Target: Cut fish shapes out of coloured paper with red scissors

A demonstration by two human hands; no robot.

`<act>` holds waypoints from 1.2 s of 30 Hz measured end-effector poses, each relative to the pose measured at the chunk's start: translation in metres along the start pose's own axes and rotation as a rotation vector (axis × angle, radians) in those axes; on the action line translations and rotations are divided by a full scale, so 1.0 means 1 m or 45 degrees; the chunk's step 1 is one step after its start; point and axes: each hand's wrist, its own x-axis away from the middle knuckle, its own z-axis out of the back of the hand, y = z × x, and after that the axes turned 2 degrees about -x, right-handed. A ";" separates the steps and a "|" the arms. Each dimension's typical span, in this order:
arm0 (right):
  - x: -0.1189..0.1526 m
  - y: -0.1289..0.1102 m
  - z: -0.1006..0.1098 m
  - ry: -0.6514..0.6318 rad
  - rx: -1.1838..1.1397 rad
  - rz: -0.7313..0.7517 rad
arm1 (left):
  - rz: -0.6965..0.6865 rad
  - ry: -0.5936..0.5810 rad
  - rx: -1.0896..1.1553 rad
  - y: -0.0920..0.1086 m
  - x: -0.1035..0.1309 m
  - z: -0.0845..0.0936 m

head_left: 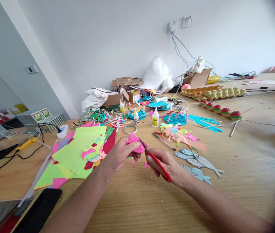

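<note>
We have the pink paper [132,138] pinched tight in our left hand [121,153], above the table [137,200], between the colored sheets [75,147] and the paper fish [204,161]. Right hand [165,161]: fingers curled closed around red scissors [160,166], blades at the paper.

Larger white bottle [155,119], centre of the frame: print on its yellow label, too small to read.
Smaller white bottle [136,118], just left of it in the frame: label marks, unreadable.
Yellow-labelled bottle [122,107], farther back, left of centre: lettering unreadable.
Green printed panels [46,113], left side of the frame: no words legible.
</note>
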 end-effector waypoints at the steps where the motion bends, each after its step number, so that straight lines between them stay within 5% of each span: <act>1: 0.000 0.000 0.000 0.004 0.021 0.013 | 0.001 -0.003 -0.003 0.001 0.000 0.000; 23: 0.000 -0.002 -0.001 -0.023 -0.043 -0.017 | -0.006 -0.005 -0.058 -0.001 -0.001 0.001; 36: -0.001 0.000 0.000 0.012 0.162 0.043 | 0.042 -0.076 -0.025 0.003 -0.002 0.006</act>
